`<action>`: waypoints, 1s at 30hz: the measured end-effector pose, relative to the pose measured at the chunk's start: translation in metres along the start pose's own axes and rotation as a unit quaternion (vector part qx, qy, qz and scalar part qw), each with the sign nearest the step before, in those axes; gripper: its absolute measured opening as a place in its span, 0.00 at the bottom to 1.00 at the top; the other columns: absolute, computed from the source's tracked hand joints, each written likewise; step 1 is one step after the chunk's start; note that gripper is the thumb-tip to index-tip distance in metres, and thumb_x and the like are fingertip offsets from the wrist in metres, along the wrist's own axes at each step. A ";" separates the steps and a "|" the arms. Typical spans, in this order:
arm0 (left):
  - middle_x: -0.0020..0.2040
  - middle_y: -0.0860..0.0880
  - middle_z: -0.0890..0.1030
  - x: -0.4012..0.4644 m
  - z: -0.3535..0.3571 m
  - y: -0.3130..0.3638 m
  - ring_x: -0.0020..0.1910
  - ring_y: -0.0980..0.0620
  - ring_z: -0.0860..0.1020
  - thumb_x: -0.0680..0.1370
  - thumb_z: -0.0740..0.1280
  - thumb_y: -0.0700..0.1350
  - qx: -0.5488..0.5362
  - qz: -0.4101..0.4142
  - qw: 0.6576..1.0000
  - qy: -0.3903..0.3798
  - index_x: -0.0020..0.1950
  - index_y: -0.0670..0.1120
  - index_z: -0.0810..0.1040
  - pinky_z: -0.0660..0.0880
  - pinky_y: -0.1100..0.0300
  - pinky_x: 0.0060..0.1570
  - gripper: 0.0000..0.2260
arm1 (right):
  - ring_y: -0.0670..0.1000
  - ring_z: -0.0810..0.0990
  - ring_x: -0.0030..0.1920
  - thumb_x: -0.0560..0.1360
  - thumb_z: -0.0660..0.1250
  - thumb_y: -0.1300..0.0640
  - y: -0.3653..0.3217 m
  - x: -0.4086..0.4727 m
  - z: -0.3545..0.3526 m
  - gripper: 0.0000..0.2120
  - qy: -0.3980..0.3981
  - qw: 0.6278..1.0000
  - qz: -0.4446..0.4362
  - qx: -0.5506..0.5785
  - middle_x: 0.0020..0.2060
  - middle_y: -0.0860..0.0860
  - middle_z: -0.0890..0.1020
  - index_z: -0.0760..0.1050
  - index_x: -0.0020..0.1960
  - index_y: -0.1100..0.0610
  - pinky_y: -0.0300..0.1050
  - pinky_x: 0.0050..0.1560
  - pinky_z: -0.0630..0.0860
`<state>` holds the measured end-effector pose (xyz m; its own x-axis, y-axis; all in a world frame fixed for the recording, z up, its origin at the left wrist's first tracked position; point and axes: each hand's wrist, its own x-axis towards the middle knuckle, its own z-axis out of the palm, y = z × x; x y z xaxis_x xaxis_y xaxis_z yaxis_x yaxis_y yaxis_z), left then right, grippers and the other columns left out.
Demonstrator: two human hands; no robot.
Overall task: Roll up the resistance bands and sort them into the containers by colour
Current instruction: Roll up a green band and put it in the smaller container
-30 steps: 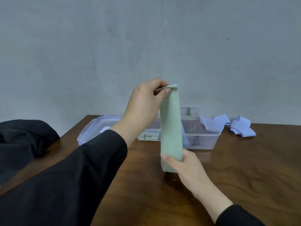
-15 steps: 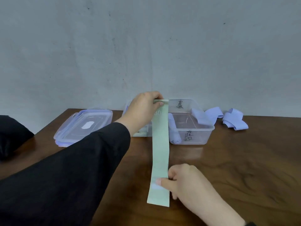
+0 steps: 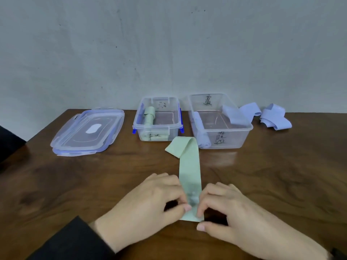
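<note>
A pale green resistance band (image 3: pixel 189 162) lies flat on the wooden table (image 3: pixel 281 175), running away from me, its far end folded over. My left hand (image 3: pixel 150 203) and my right hand (image 3: pixel 229 209) sit at its near end, fingertips pinching the band's edges from either side. Behind it, a small clear container (image 3: pixel 175 128) holds rolled green bands (image 3: pixel 149 115). A larger clear container (image 3: pixel 242 136) to its right holds a rolled lilac band (image 3: pixel 201 132), with another lilac band (image 3: pixel 234 115) draped over its rim.
A loose lilac band (image 3: pixel 275 119) lies on the table right of the large container. Two stacked clear lids (image 3: pixel 88 131) rest at the left. Dark cloth (image 3: pixel 9 145) shows at the far left edge. A grey wall stands behind the table.
My left hand has let go of the band's top end and come down to the near end beside my right hand. The band now lies flat on the table.
</note>
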<state>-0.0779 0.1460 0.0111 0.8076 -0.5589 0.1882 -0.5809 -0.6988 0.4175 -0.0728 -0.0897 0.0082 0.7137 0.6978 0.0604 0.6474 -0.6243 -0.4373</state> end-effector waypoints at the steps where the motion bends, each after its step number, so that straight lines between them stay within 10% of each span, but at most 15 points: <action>1: 0.46 0.63 0.72 0.000 0.000 -0.002 0.48 0.60 0.70 0.78 0.63 0.61 0.021 0.013 0.999 -0.022 0.46 0.57 0.78 0.68 0.61 0.54 0.10 | 0.43 0.71 0.53 0.75 0.65 0.38 0.000 0.001 0.001 0.09 0.000 1.000 -0.001 -0.005 0.50 0.33 0.70 0.75 0.48 0.42 0.42 0.60 0.65; 30: 0.44 0.61 0.71 0.001 0.004 -0.003 0.44 0.60 0.69 0.79 0.60 0.58 0.101 0.021 0.994 -0.022 0.47 0.59 0.75 0.70 0.60 0.47 0.07 | 0.41 0.74 0.49 0.76 0.69 0.48 -0.003 0.009 0.001 0.02 0.044 0.996 0.050 0.052 0.43 0.38 0.75 0.80 0.45 0.43 0.28 0.46 0.67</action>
<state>-0.0751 0.1457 0.0060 0.7796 -0.6054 0.1601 -0.6261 -0.7474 0.2224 -0.0682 -0.0811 0.0089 0.7963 0.5983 0.0884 0.5445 -0.6456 -0.5355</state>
